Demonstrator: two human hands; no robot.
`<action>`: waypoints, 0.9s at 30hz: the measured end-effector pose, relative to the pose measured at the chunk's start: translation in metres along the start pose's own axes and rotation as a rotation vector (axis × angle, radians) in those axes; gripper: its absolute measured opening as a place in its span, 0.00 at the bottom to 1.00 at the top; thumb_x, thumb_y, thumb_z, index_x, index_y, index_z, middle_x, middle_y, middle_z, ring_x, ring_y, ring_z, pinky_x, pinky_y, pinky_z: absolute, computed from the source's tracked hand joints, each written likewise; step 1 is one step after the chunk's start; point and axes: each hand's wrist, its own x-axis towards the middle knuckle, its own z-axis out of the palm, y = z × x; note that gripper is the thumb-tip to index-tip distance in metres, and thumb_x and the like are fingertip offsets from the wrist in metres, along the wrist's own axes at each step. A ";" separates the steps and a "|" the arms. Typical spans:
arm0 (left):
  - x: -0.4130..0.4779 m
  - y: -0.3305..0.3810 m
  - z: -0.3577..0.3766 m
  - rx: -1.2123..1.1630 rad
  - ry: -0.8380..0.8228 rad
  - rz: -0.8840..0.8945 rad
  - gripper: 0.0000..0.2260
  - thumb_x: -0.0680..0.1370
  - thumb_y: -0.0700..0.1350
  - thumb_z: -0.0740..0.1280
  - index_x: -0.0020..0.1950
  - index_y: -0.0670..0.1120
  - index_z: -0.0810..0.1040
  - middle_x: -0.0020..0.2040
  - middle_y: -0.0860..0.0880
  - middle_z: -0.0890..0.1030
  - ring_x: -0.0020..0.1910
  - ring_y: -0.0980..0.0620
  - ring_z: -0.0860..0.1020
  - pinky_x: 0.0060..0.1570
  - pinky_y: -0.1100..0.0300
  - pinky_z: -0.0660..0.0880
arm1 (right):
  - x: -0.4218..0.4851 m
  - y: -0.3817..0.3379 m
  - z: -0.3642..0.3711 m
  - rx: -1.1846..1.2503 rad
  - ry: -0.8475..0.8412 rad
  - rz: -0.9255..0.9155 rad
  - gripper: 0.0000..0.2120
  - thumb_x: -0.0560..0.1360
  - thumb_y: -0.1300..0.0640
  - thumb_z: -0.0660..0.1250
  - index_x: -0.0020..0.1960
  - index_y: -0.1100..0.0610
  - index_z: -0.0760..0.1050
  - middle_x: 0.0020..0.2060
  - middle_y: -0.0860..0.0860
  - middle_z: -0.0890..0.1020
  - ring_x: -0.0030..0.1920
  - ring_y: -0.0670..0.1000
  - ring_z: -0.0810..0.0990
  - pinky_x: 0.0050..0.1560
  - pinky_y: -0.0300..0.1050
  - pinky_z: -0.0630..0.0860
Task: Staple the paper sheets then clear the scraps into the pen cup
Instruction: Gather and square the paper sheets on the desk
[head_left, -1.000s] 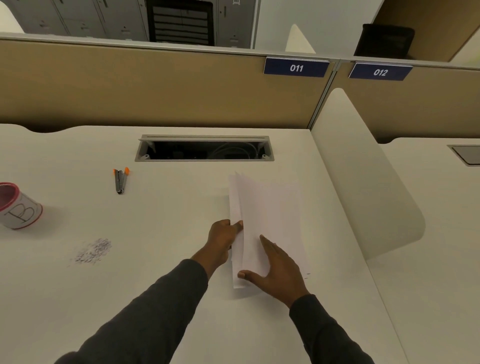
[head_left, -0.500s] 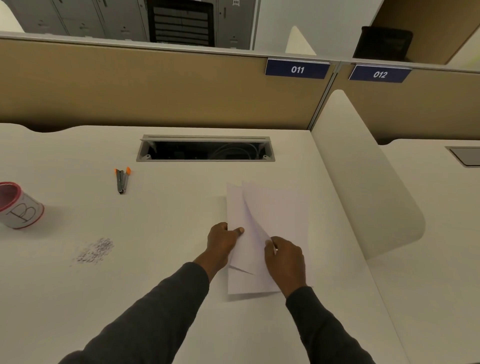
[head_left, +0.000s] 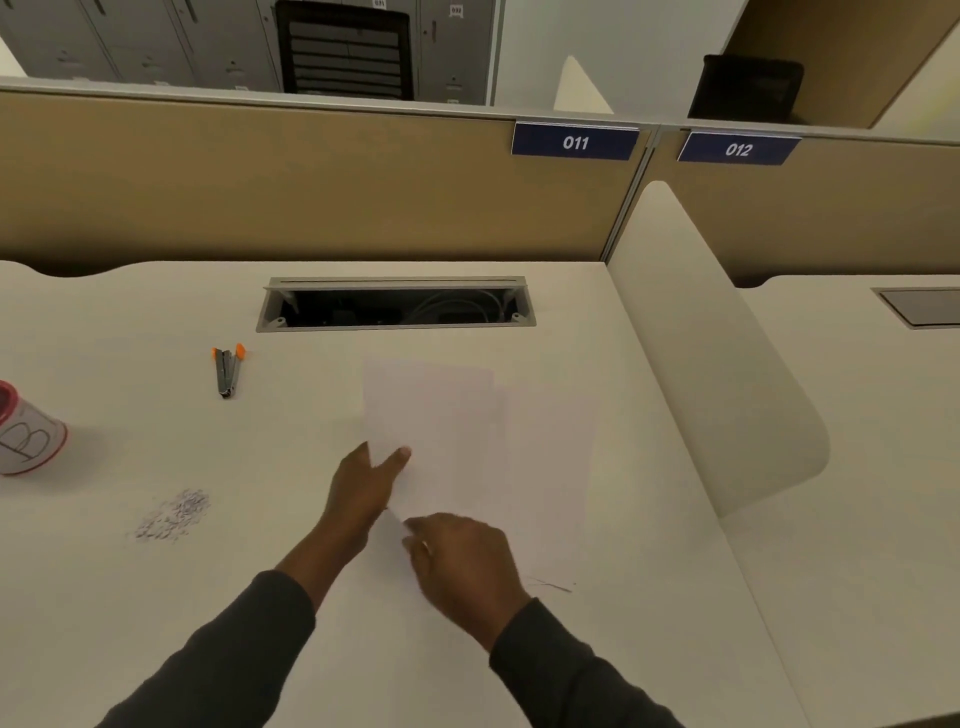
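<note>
White paper sheets (head_left: 467, 441) lie in the middle of the desk, one sheet raised toward the left over the others. My left hand (head_left: 363, 488) pinches that sheet's left edge, thumb on top. My right hand (head_left: 462, 566) holds the sheets' near corner with curled fingers. A small grey stapler (head_left: 227, 370) with orange tips lies to the far left of the paper. A pile of grey scraps (head_left: 174, 514) sits on the desk at the left. The white pen cup (head_left: 26, 441) with a red rim and a letter B stands at the left edge.
An open cable tray (head_left: 397, 306) is cut into the white desk (head_left: 156, 597) behind the paper. A curved white divider (head_left: 717, 374) rises on the right. A tan partition (head_left: 260, 182) with signs 011 and 012 closes the back.
The top sheet has swung from the right over to the left, carried by my left hand. My right hand slid down to the sheets' near corner.
</note>
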 end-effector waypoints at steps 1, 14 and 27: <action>0.004 -0.008 -0.008 0.031 0.025 -0.017 0.14 0.81 0.47 0.67 0.67 0.46 0.78 0.59 0.44 0.84 0.54 0.44 0.82 0.57 0.45 0.80 | -0.002 0.000 0.000 0.038 -0.034 0.016 0.25 0.81 0.37 0.54 0.69 0.49 0.75 0.60 0.47 0.82 0.57 0.48 0.81 0.56 0.42 0.75; 0.012 -0.061 -0.063 0.051 0.208 -0.191 0.13 0.80 0.37 0.68 0.64 0.43 0.79 0.54 0.41 0.83 0.47 0.40 0.81 0.53 0.46 0.78 | 0.022 0.147 -0.028 0.031 0.107 1.032 0.50 0.61 0.24 0.70 0.66 0.62 0.66 0.62 0.58 0.71 0.62 0.58 0.72 0.56 0.53 0.76; 0.006 -0.062 -0.055 0.070 0.207 -0.179 0.09 0.80 0.38 0.68 0.59 0.47 0.79 0.52 0.42 0.83 0.48 0.40 0.81 0.54 0.45 0.79 | 0.064 0.140 -0.008 0.169 0.038 0.992 0.35 0.69 0.48 0.78 0.66 0.61 0.64 0.62 0.60 0.75 0.61 0.60 0.77 0.61 0.53 0.75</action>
